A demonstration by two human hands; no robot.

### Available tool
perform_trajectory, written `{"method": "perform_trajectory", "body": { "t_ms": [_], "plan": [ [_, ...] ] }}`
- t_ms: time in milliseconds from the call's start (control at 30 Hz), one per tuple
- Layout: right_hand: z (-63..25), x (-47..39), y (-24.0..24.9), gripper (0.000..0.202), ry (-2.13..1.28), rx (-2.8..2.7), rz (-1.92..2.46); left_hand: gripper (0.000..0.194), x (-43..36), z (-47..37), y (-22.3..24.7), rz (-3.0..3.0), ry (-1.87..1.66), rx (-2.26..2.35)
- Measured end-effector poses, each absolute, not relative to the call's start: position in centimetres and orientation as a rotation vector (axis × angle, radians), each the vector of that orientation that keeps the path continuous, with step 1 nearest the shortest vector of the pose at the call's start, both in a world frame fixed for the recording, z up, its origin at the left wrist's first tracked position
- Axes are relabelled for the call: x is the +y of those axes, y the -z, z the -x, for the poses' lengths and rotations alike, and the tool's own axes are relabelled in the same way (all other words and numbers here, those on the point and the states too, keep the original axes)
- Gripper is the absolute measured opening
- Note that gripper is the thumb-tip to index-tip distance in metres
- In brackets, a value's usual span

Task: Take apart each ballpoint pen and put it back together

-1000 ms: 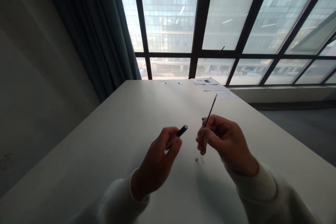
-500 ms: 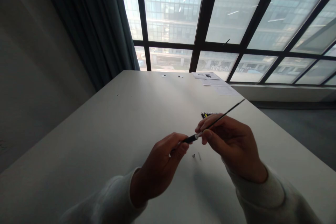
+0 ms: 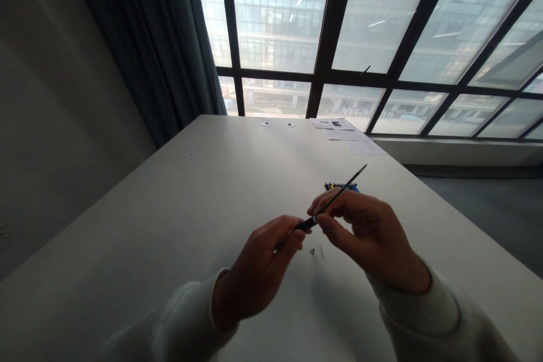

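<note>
While gripping a black barrel in the curled left hand, pinches a slim dark rod narrowly with the right hand, right at the barrel's upper end, slanting away to the right and slightly steeper than the barrel. Cannot tell whether inside or only touching. Has a tiny piece and thin strip just below on the surface.

Printed sheets, right of center in the frame, bear type too small to read; pale letter-like marks in the window above prove equally illegible.
</note>
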State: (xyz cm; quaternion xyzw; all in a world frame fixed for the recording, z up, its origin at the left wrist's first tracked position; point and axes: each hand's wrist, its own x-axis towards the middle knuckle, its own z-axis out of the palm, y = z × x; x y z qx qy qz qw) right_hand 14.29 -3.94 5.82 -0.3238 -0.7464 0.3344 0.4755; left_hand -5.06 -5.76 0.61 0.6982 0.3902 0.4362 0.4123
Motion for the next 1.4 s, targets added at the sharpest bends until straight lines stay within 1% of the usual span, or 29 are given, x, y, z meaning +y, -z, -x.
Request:
{"method": "perform_trajectory", "body": {
  "t_ms": [33,100,167,267,400,600,700,933,1000,1167,1400],
  "plan": [
    [-14.4,-3.9,-5.9,0.005,-0.831,-1.842,0.804,0.031,-5.7,5.1,-0.6,-1.730,-1.091,0.970],
    [-14.6,-3.9,-5.9,0.013,-0.861,-1.840,0.825,0.031,-5.6,5.0,-0.5,-1.650,-1.065,0.929],
    [-14.8,-3.9,-5.9,0.016,-0.900,-1.791,0.831,0.032,-5.5,4.9,-0.3,-1.540,-1.035,0.867],
    [-14.9,-3.7,-5.7,0.014,-0.943,-1.702,0.817,0.034,-5.3,4.7,0.0,-1.409,-0.993,0.789],
    [-14.7,-3.5,-5.5,0.012,-0.956,-1.658,0.822,0.033,-5.3,4.5,0.2,-1.380,-0.957,0.757],
    [-14.8,-3.4,-5.7,0.015,-0.935,-1.768,0.875,0.034,-5.3,4.5,0.4,-1.398,-0.933,0.769],
    [-15.0,-3.3,-6.0,0.014,-0.870,-1.929,0.910,0.032,-5.1,4.4,0.5,-1.418,-0.950,0.810],
    [-15.4,-2.7,-5.8,0.015,-0.502,-2.182,0.897,0.035,-5.0,4.2,0.6,-1.423,-0.911,0.846],
    [-15.6,-2.6,-5.5,0.018,-0.498,-2.209,0.880,0.036,-5.0,4.1,0.8,-1.420,-0.891,0.833],
    [-16.2,-2.6,-5.2,0.022,-0.644,-2.276,0.884,0.037,-5.0,4.2,1.4,-1.391,-0.846,0.798],
    [-16.0,-2.5,-5.3,0.019,-0.527,-2.318,0.947,0.039,-4.7,3.9,1.8,-1.282,-0.831,0.800]
  ]
}}
